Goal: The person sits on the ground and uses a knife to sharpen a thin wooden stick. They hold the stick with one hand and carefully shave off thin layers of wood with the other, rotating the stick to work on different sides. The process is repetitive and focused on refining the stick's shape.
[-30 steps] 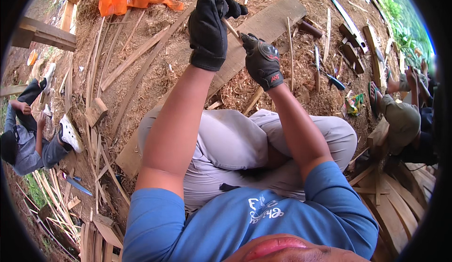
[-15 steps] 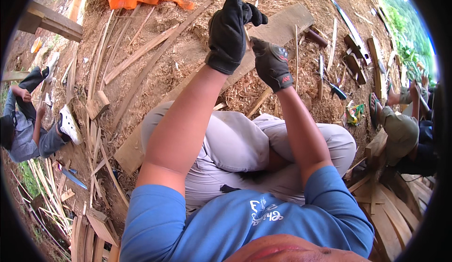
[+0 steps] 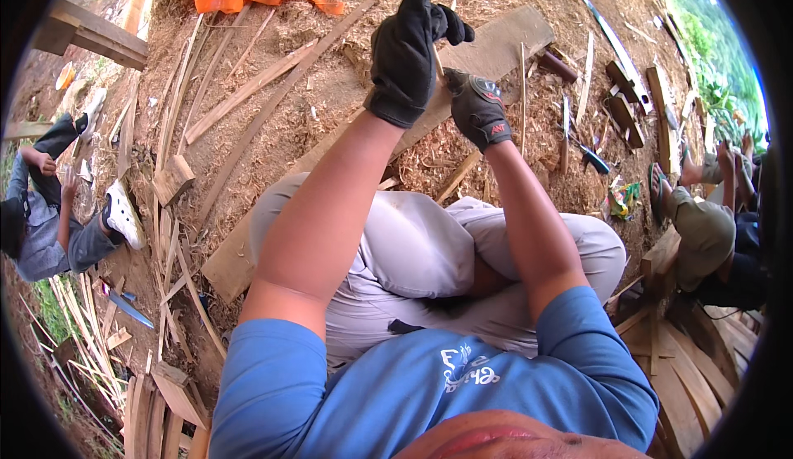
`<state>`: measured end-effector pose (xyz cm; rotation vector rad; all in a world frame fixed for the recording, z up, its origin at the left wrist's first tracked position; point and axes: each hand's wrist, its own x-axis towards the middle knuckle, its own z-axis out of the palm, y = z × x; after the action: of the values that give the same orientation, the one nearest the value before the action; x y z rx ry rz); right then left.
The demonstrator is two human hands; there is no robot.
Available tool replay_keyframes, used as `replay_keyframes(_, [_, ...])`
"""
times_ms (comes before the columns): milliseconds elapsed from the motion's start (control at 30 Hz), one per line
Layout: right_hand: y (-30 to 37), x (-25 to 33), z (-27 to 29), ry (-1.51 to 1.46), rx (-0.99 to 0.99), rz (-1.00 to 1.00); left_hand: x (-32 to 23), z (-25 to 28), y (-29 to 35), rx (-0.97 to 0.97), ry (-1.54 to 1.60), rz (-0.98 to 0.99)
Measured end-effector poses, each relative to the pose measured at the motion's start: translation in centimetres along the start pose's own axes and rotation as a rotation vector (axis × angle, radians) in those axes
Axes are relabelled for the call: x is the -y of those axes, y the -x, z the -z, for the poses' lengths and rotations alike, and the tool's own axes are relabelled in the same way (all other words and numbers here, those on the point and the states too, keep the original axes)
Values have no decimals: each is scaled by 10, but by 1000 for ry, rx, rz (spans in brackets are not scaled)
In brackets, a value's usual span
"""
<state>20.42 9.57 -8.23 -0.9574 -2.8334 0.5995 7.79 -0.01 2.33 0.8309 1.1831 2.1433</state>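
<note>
A long pale wooden plank lies slantwise on the shaving-strewn ground, running under the person's grey-trousered knees, probably as a work rest. Above it the black-gloved left hand is closed high on a thin pale wooden strip, while the dark-gloved right hand is clenched just below, seemingly steadying it. Gloves hide most of the strip; whether the right hand grips it cannot be told.
</note>
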Motion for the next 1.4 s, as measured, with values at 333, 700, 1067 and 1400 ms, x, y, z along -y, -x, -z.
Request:
replay_keyframes(333, [-1, -2, -3, -88, -97, 86, 7, 0, -2, 37, -249, -108])
replay_keyframes(700, [7, 23, 5, -273, -292, 151, 1, 0, 3, -21, 40, 38])
replay_keyframes(1067, [9, 20, -8, -321, -404, 174, -1, 0, 6, -14, -66, 24])
replay_keyframes(1400, [12, 15, -7, -141, -176, 13, -7, -7, 7, -56, 33, 69])
